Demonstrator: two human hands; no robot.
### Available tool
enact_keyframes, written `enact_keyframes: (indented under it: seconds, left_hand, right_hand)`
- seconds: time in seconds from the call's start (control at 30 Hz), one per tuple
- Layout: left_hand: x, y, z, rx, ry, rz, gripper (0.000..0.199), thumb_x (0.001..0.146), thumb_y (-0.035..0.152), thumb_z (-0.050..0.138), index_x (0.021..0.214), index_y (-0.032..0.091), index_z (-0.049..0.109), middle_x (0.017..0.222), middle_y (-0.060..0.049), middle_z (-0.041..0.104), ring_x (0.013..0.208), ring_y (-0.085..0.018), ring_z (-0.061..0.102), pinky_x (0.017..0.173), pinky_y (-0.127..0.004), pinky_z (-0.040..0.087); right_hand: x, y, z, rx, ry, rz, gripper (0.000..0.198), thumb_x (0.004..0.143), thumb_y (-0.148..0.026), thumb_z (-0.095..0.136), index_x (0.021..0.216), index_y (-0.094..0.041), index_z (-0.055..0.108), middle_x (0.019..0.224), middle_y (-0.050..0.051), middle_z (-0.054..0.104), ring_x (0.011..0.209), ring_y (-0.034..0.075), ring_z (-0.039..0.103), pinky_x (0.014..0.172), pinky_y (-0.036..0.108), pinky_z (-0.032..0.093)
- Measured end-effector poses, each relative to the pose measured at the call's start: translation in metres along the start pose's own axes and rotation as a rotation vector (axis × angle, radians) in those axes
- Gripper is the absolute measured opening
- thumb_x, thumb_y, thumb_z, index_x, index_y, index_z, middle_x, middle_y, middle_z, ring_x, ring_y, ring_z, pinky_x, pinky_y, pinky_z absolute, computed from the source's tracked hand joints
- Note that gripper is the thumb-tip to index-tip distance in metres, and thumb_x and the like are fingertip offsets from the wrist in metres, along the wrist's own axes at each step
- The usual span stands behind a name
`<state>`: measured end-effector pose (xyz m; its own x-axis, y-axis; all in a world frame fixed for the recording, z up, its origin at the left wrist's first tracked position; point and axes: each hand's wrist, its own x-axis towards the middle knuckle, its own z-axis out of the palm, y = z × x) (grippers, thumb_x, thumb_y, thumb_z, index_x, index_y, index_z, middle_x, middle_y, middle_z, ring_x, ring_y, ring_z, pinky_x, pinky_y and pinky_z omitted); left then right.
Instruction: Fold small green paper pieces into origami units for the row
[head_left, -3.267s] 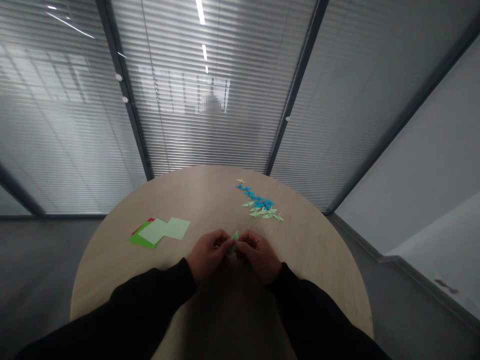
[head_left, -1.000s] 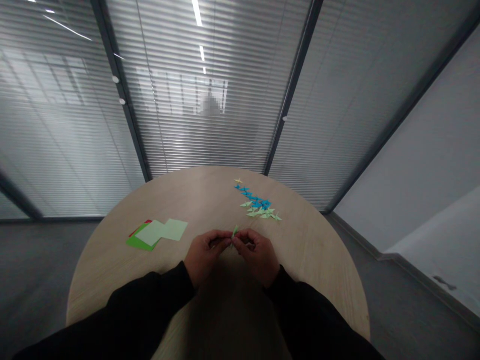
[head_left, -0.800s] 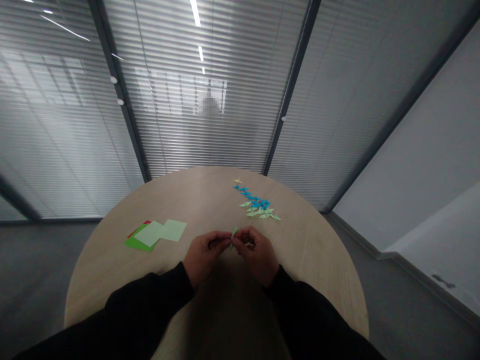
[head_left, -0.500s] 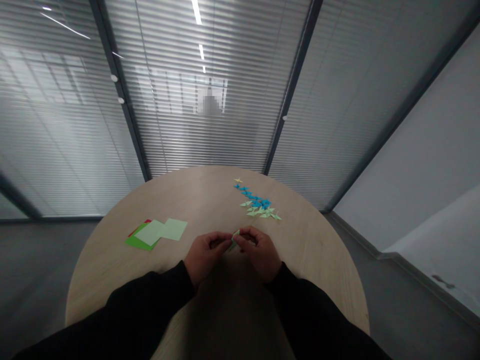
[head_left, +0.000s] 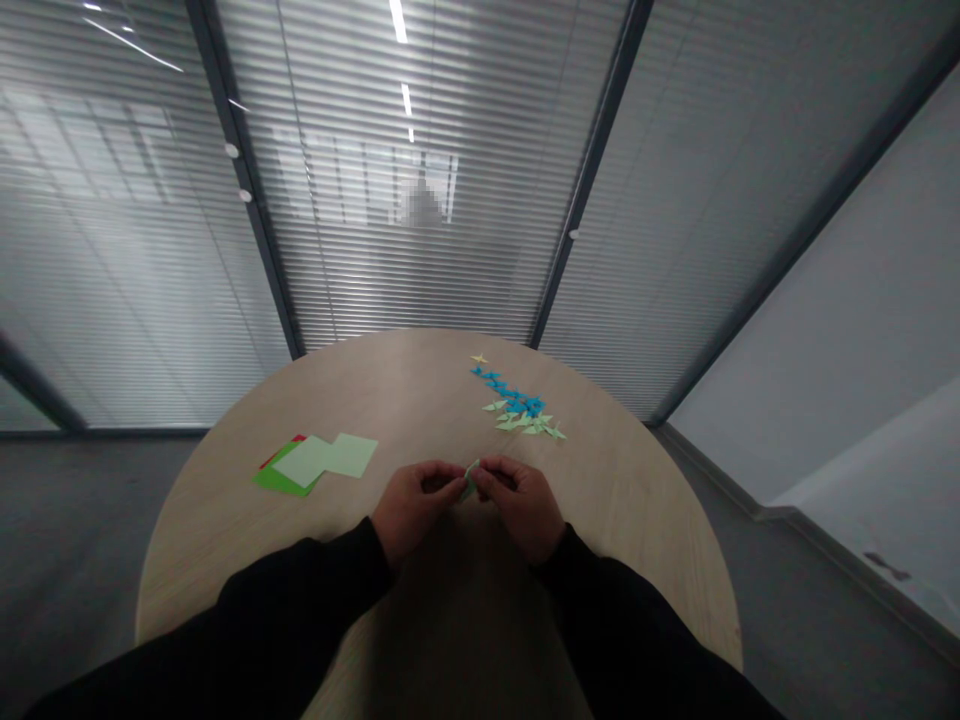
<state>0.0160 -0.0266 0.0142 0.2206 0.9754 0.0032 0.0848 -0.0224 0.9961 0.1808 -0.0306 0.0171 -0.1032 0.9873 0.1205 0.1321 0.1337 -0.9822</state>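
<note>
Between my fingertips is a small piece of folded pale green paper [head_left: 470, 481], mostly covered by the fingers. My left hand [head_left: 417, 505] pinches it from the left, and my right hand [head_left: 523, 503] pinches it from the right. Both hands are closed and nearly meet above the near middle of the table. Beyond them, to the right, lie several folded pale green paper shapes [head_left: 527, 424], which look like origami cranes. Several blue folded ones [head_left: 517, 398] run back in a line to a single yellow one [head_left: 479, 358].
Flat paper sheets lie left of my hands: two pale green sheets [head_left: 351, 455], a brighter green sheet [head_left: 281, 482] and a red edge [head_left: 298, 438]. The round wooden table [head_left: 630, 500] ends near a glass partition with blinds [head_left: 405, 290]. A white wall [head_left: 855, 330] stands at the right.
My hands keep their pinch on the folded paper, with only a slight shift of the right fingers. The whole view has moved a little.
</note>
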Motion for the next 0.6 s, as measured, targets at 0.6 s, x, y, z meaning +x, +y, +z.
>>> enact_keyframes:
  seconds: [0.6]
  left_hand:
    - [-0.0008,0.0007,0.0002,0.097,-0.011,0.04,0.033,0.076,0.042,0.068,0.092,0.014,0.074,0.087,-0.009,0.076,0.078,-0.022,0.067,0.07,-0.03,0.049]
  right_hand:
    - [0.0003,-0.0008,-0.0011,-0.122,0.035,-0.032,0.025,0.077,-0.04,0.065,0.079,-0.016,0.071,0.068,0.002,0.066,0.063,0.016,0.059,0.059,0.026,0.044]
